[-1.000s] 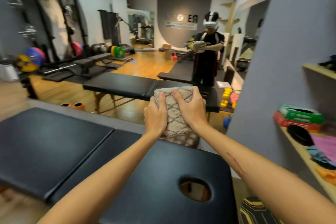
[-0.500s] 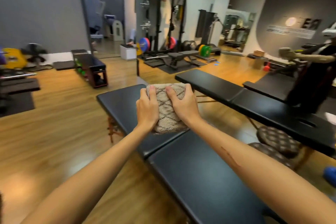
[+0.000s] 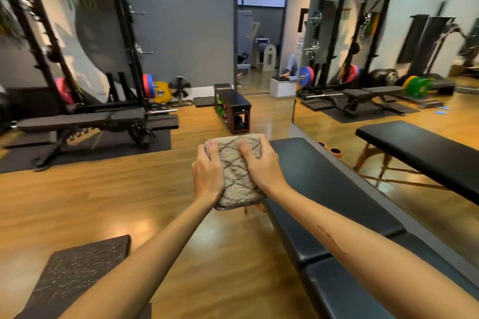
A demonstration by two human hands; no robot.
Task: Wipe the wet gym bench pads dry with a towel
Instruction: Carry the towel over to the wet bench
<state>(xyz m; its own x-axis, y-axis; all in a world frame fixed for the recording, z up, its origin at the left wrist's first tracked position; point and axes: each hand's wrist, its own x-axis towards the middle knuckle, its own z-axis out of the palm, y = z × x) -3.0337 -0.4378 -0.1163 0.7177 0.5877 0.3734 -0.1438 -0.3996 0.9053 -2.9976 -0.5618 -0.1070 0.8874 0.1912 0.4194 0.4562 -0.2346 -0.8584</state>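
My worry is that I am carrying the towel [image 3: 239,172] in the air, off the left edge of the black padded desk [image 3: 326,189], and not on any pad at all. From here I judge that I could wander between surfaces and leave wet patches behind, because nothing in this view tells me which pads are damp; the black vinyl only shows glare. The weight bench [image 3: 80,120] stands well to the left of the desk, across bare wooden floor [image 3: 90,199], and a rubber floor mat [image 3: 77,272] lies low on that side, so a careless step is a risk while my eyes are on the room. The towel is folded into a thick wad; if I press it down that way, I think only a small face would meet the pad and it could smear water instead of lifting it.

My left hand [image 3: 208,172] and right hand [image 3: 261,168] both have their grip clamped on the towel, thumbs across its patterned top, fingers wrapped under and out of sight. The lower hem hangs free below my palms.
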